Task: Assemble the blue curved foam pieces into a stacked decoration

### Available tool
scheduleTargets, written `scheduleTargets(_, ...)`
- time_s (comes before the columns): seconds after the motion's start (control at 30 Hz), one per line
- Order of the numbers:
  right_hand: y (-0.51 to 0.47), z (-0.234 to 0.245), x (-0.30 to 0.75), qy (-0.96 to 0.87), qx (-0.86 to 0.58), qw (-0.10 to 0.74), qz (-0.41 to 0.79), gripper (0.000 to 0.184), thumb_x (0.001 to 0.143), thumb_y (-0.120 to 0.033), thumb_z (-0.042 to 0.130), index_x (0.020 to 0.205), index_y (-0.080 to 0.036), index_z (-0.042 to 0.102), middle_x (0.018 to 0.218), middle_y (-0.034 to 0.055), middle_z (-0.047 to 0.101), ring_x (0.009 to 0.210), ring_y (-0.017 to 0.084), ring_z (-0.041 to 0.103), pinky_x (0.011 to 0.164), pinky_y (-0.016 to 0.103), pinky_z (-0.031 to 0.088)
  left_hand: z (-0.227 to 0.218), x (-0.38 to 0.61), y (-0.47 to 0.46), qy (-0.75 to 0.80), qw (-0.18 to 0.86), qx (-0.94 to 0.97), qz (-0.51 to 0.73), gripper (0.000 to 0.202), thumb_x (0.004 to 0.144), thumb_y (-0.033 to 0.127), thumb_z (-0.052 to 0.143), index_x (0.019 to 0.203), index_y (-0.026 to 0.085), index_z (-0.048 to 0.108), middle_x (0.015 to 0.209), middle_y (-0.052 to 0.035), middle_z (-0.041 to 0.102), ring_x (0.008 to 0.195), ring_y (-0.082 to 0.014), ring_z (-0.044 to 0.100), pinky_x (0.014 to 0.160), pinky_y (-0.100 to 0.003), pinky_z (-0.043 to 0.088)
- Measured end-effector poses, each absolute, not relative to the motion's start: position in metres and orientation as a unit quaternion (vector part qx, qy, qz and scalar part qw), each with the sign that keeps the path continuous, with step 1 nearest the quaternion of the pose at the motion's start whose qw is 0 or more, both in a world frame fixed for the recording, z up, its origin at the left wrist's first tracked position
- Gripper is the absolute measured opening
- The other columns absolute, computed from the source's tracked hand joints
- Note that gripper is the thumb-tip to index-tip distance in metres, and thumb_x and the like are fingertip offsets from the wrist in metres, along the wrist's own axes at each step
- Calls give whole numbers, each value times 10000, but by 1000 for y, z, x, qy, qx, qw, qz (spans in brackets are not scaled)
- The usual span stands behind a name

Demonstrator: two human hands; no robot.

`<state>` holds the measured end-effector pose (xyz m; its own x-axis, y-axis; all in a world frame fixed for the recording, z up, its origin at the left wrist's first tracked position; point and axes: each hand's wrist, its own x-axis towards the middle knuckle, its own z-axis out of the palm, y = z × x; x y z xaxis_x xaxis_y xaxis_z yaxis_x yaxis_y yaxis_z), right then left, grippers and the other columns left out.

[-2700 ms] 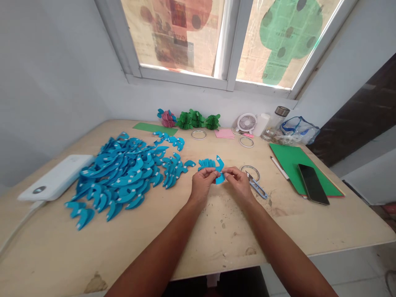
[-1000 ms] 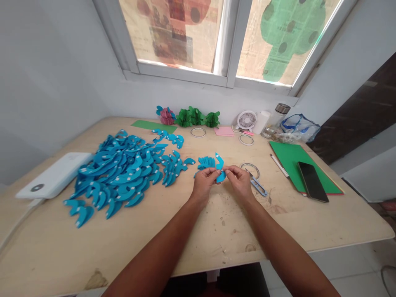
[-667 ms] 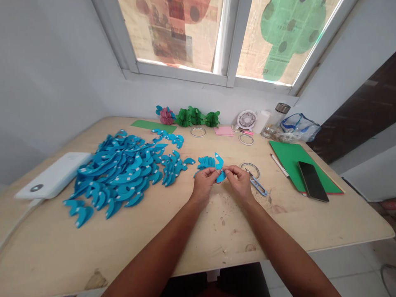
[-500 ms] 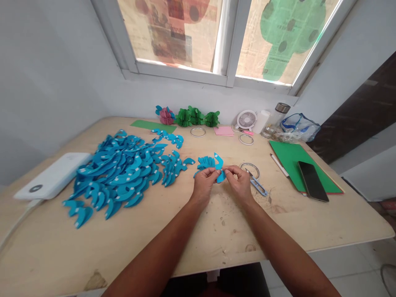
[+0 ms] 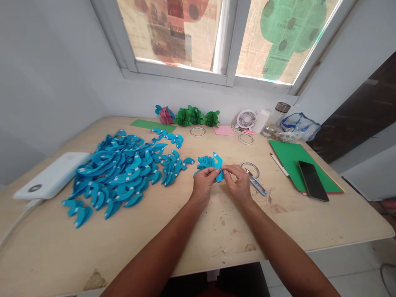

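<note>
Curved blue paper piece (image 5: 218, 160): middle of pale wooden table (image 5: 148, 243), pinched by left hand (image 5: 202, 184) and right hand (image 5: 239, 182), thumbs and fingers closed. Pleated blue paper bundle (image 5: 206, 162): just beyond left hand. Light-blue slim-bodied cutter (image 5: 258, 186): just right of right hand. Heap of white-patched blue paper arcs (image 5: 123, 165): left.

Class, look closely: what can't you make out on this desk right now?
All in the head view:
- Part of the held blue paper piece: covered by fingers of the left hand and right hand.
- Lower layers of the blue pile: under upper pieces.
- The white cable's far end: cut off by the left edge.
- Part of the green sheet: under the phone.
</note>
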<state>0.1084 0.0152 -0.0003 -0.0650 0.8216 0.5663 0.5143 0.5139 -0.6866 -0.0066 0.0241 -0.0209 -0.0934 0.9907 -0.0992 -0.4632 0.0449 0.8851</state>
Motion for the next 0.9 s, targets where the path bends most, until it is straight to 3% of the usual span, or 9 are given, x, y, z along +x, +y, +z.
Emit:
scheduleTargets(0.63, 15, -1, 107, -751, -454, 477, 44, 194, 832, -162, 483, 865, -198, 670, 827, 44, 698, 787, 183, 600, 743, 332, 460, -19, -7, 24, 406, 609, 293, 616, 195, 535, 282, 733, 617, 127, 647, 562, 23, 576, 545, -93, 511, 575, -234, 433)
scheduleTargets(0.9, 15, -6, 108, -757, -459, 464, 34, 186, 825, -168, 494, 863, -198, 674, 835, 45, 698, 782, 183, 591, 729, 332, 449, -16, -8, 22, 454, 553, 321, 621, 159, 522, 247, 721, 587, 129, 635, 563, 32, 576, 542, -79, 480, 558, -201, 398)
